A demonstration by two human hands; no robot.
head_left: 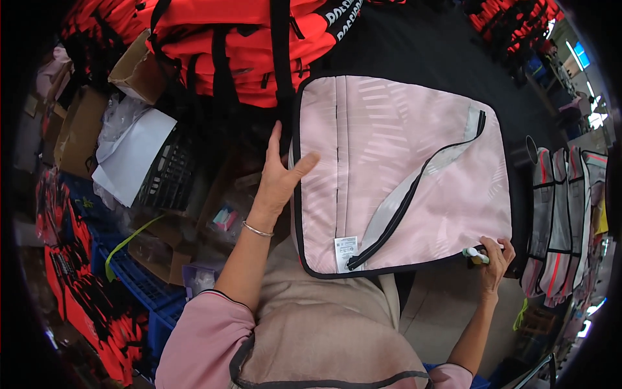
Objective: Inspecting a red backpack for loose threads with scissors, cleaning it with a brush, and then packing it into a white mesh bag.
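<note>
Head view first: what sits in the middle?

A pink fabric panel (447, 175) with black binding, in front of the beige apron (324, 324). Its far edge overlaps the black bench (414, 39); how much of it the bench carries, I can't tell.

Anything on the panel itself?

A dark zipper (424, 172) curves from near its far right corner to the near edge, gaping over a pale strip. A white label (346, 254) sits at the zipper's near end, and a straight seam runs down the left part.

And the hands?

The left hand (278, 181) is at the panel's left edge, thumb on the pink cloth and spread wide from the raised forefinger. The other fingers I can't make out. The right hand (495, 259) is at the near right corner, fingers curled in, pinching a small white-and-green object (476, 255). Whether they also grip the binding isn't clear.

Further out?

Red bags (240, 65) with black straps are piled at the bench's left end. Left of the left hand, a white sheet (133, 159) leans on a black basket (172, 172), with a blue crate (139, 272) nearer the person. Past the panel's right edge are grey bags (558, 220) with black trim.
</note>
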